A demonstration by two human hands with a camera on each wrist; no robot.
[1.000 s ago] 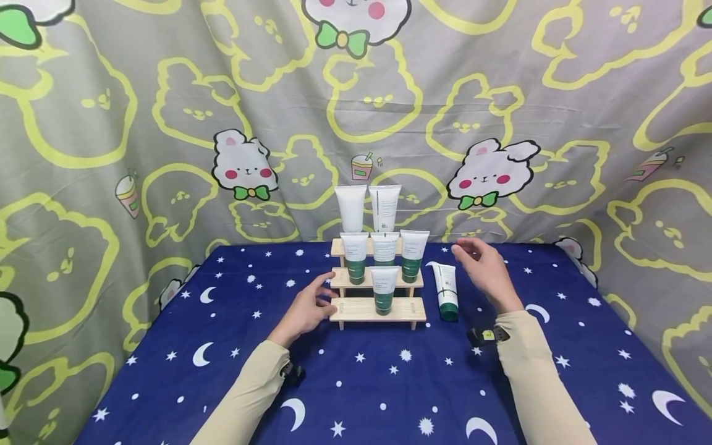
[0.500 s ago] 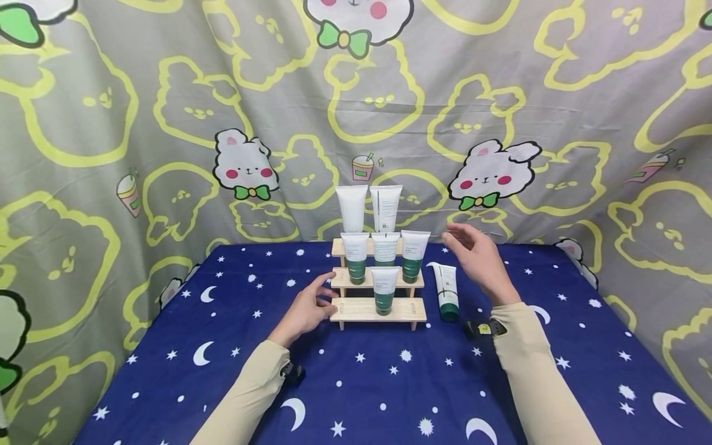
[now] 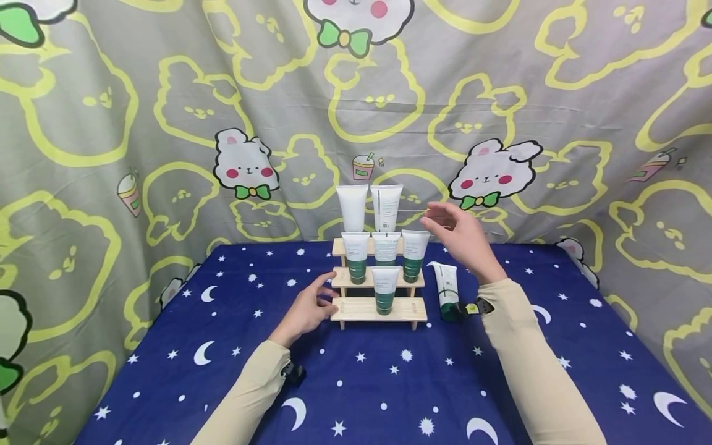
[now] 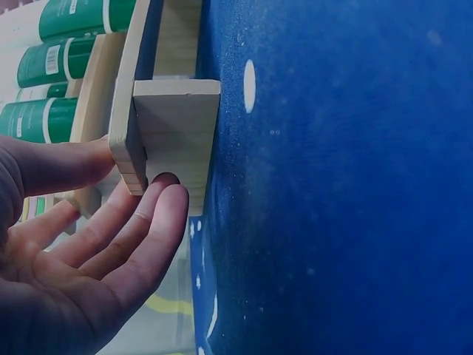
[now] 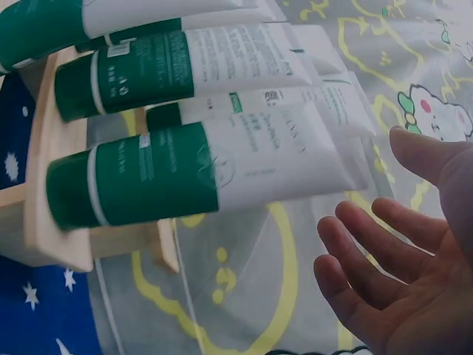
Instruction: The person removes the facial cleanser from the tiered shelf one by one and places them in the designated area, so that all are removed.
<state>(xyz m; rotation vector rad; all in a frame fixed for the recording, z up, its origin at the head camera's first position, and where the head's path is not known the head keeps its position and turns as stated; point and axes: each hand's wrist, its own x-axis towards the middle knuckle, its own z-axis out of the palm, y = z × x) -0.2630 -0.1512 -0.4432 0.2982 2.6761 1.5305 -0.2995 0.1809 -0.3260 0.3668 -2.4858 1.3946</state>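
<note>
Right hand [image 3: 464, 238] found with fingers relaxed and parted, nothing gripped. Rightmost tube [image 3: 414, 256] on rack [image 3: 356, 308] noted just beside it, toward 8 o'clock, long axis upright; right hand judged nearer. Rack pinched at front 9 o'clock end by left hand [image 3: 305, 314].

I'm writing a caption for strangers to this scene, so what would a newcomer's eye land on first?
Probably the curtain, patterned with big white rabbits, that fills the background. Next comes the three-step wooden stand near the centre, bearing six tubes, with a seventh tube lying on the blue cloth to its right. The left hand pinches the lowest step's left end; the right hand hovers nearby.
</note>
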